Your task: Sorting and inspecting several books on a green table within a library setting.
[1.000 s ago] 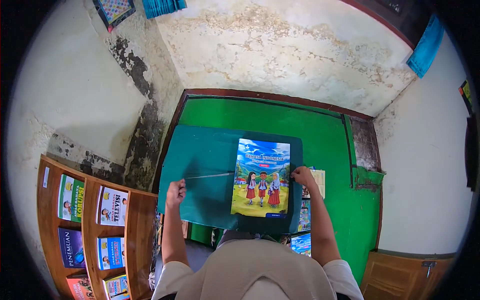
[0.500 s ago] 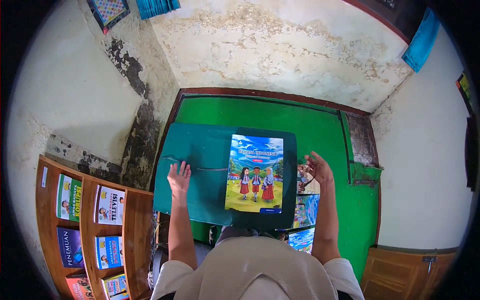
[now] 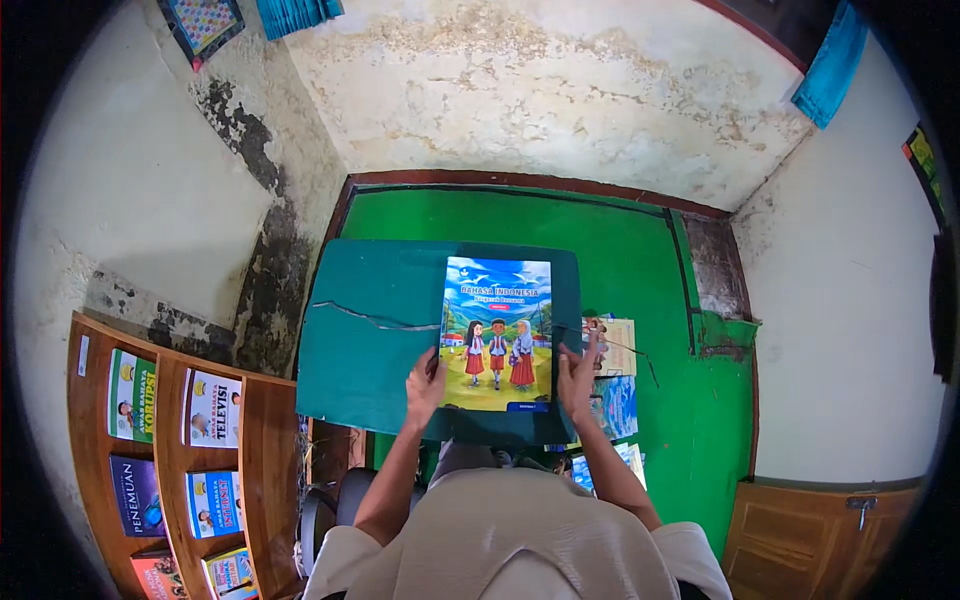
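Head view: the book (image 3: 497, 335) lies face up on the right part of the green bench (image 3: 365, 380), between the hands; the left hand (image 3: 424, 388), half-curled, is at its left edge, whether pinching I cannot tell; the right hand (image 3: 575, 385), fingers loosely spread, is at its right edge; this pairing probably steadies it over the string (image 3: 420, 327), seemingly running beneath; more books (image 3: 618, 405) sit right, a wooden shelf (image 3: 270, 440) left; a peeling wall (image 3: 520, 110) rises far.

The book (image 3: 497, 340) looks glossy paper, the shelf (image 3: 268, 450) smooth wood, the wall (image 3: 560, 100) rough, flaking plaster
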A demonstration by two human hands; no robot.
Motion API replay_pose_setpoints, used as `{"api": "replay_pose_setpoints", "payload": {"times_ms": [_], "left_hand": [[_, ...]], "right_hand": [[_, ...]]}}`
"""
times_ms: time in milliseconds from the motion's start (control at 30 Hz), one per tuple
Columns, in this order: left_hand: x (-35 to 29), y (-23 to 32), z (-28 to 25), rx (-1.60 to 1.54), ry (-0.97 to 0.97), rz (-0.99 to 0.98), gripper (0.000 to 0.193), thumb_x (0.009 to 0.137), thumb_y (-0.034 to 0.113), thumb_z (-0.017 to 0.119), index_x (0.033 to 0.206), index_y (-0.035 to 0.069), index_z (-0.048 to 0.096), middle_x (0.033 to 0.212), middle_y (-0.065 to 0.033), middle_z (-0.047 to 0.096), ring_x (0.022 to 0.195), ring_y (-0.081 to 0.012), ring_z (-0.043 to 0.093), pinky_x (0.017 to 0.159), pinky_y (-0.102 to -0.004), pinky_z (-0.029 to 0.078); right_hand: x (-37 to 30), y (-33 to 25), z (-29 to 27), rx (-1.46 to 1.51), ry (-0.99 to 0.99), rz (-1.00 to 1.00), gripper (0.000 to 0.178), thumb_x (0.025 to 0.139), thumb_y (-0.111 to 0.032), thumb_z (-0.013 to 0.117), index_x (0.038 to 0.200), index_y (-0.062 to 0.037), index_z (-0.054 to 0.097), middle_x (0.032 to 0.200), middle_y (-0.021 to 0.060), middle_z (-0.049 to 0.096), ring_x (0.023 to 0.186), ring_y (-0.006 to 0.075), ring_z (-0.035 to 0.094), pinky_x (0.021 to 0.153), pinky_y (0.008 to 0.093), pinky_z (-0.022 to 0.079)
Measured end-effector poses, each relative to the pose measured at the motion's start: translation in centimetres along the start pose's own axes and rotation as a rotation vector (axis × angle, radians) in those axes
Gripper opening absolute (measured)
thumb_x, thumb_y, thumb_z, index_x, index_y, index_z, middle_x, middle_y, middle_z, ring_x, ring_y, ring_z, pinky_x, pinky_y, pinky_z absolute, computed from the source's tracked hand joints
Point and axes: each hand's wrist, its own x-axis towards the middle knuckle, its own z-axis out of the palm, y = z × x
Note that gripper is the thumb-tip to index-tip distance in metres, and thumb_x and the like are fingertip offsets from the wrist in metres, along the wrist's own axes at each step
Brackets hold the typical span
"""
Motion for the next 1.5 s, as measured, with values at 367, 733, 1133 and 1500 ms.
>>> {"api": "replay_pose_setpoints", "payload": {"times_ms": [367, 733, 1133, 1500], "left_hand": [[-0.6, -1.0, 2.1, 0.328, 0.206, 0.237, 0.048, 0.077, 0.009, 0.057, 0.122, 0.004, 0.043, 0.092, -0.0163, 0.062, 0.068, -0.0291, 0.060, 0.060, -0.0362, 0.048], [-3.4, 5.5, -0.3, 0.404, 0.033, 0.568, 0.077, 0.067, 0.029, 0.067, 0.130, 0.002, 0.031, 0.132, -0.0228, 0.031, 0.115, -0.0385, 0.038, 0.093, -0.0423, 0.033], [-1.6, 4.5, 4.6, 0.598, -0.409, 1.063, 0.059, 0.072, 0.013, 0.059, 0.126, 0.006, 0.037, 0.131, -0.0188, 0.033, 0.121, -0.0349, 0.031, 0.099, -0.0444, 0.026], [0.3, 4.6, 3.8, 0.595, -0.514, 1.120, 0.057, 0.073, 0.016, 0.059, 0.126, 0.008, 0.039, 0.130, -0.0188, 0.035, 0.118, -0.0340, 0.034, 0.098, -0.0455, 0.026]], "right_hand": [[-1.8, -1.9, 2.1, -0.379, -0.054, 0.085, 0.056, 0.077, 0.004, 0.045, 0.130, -0.0025, 0.025, 0.093, 0.0218, 0.057, 0.069, 0.0345, 0.055, 0.058, 0.0391, 0.042], [3.2, -2.2, 3.2, -0.805, -0.089, -0.290, 0.051, 0.072, -0.005, 0.053, 0.121, -0.0039, 0.039, 0.112, 0.0197, 0.050, 0.082, 0.0341, 0.052, 0.068, 0.0413, 0.040], [15.5, -2.8, 14.5, -0.844, -0.334, -0.706, 0.031, 0.076, -0.022, 0.053, 0.104, -0.0069, 0.054, 0.101, 0.0108, 0.059, 0.087, 0.0284, 0.056, 0.074, 0.0379, 0.037], [16.1, -1.9, 15.2, -0.764, -0.415, -0.626, 0.023, 0.077, -0.023, 0.052, 0.098, -0.0119, 0.057, 0.090, 0.0075, 0.062, 0.079, 0.0273, 0.057, 0.071, 0.0375, 0.037]]}}
